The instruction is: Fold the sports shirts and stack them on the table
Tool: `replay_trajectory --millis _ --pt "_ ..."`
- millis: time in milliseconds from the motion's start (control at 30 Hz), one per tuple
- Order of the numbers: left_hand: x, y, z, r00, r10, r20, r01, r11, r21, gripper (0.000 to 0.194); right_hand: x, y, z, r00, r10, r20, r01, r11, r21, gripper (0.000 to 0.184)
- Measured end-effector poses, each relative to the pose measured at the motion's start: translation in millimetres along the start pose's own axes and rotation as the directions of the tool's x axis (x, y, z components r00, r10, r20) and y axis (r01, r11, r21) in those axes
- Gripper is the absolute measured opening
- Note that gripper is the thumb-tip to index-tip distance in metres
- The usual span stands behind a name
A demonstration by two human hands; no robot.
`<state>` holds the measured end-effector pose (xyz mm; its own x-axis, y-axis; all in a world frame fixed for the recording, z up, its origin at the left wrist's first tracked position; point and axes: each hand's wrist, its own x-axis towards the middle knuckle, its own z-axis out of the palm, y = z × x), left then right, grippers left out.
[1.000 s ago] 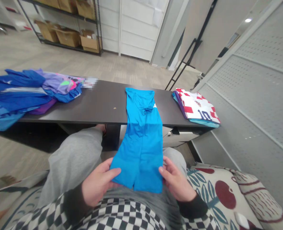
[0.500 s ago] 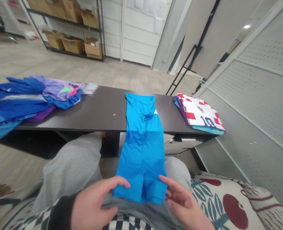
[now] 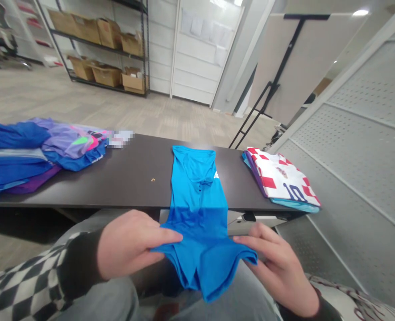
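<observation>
The left hand [image 3: 133, 245] lies flat with its fingers together on a glossy blue stretch bodysuit [image 3: 197, 214]; the right hand [image 3: 277, 267] presses its slightly curved fingers on the other leg, neither clearly pinching. The smooth, thin fabric runs from the dark, satin-topped counter [image 3: 133, 187] down to the lap, its hems rumpled. A folded red-and-white checkered jersey [image 3: 280, 178] lies on the right, and a loose heap of blue and purple sportswear [image 3: 33, 151] on the left.
</observation>
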<state>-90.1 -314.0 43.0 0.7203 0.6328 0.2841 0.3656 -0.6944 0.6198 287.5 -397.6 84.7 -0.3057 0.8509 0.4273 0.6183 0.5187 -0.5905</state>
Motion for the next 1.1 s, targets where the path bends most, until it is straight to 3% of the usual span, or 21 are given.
replay_trajectory --millis 67,133,233,333,433,500,600,700,867,967,1100 --pt "32 -8 -22.2 0.996 0.069 -0.055 -0.069 0.998 0.002 0.035 37 9 -11 1.0 0.012 -0.017 -0.011 0.999 0.049 0.02" --pt "75 -24 -47.1 0.989 0.122 -0.08 -0.12 0.992 0.034 0.037 81 29 -17 0.998 0.039 -0.04 -0.034 0.992 0.121 0.019" --pt "150 -68 -76.9 0.979 0.188 -0.077 -0.179 0.977 0.113 0.04 153 84 -13 0.995 0.088 -0.045 -0.073 0.963 0.258 0.024" --pt "220 -136 -80.7 0.97 0.21 -0.124 -0.18 0.959 0.218 0.051 220 158 9 0.987 0.16 0.017 -0.154 0.902 0.405 0.032" --pt "260 -209 -61.7 0.973 0.096 -0.208 -0.042 0.967 0.251 0.056 261 225 38 0.949 0.298 0.105 -0.314 0.851 0.421 0.04" --pt "267 -245 -48.5 0.985 0.007 -0.172 0.03 0.976 0.216 0.06 271 255 53 0.939 0.334 0.081 -0.343 0.895 0.284 0.041" --pt "261 -270 -40.2 0.993 -0.032 -0.114 0.054 0.977 0.204 0.054 272 274 60 0.971 0.236 0.028 -0.236 0.972 0.017 0.034" --pt "253 -272 -41.7 0.991 -0.045 -0.128 0.074 0.969 0.237 0.041 269 279 57 0.984 0.165 0.061 -0.159 0.983 -0.093 0.029" --pt "249 -269 -45.1 0.989 -0.049 -0.137 0.084 0.96 0.267 0.027 269 277 57 0.987 0.149 0.051 -0.132 0.958 -0.254 0.026" --pt "244 -267 -46.3 0.985 -0.066 -0.158 0.115 0.939 0.325 0.03 268 274 59 0.984 0.177 0.022 -0.159 0.924 -0.346 0.026" --pt "236 -258 -45.3 0.962 -0.186 -0.201 0.255 0.877 0.407 0.04 265 272 60 0.974 0.224 0.021 -0.2 0.905 -0.375 0.023"
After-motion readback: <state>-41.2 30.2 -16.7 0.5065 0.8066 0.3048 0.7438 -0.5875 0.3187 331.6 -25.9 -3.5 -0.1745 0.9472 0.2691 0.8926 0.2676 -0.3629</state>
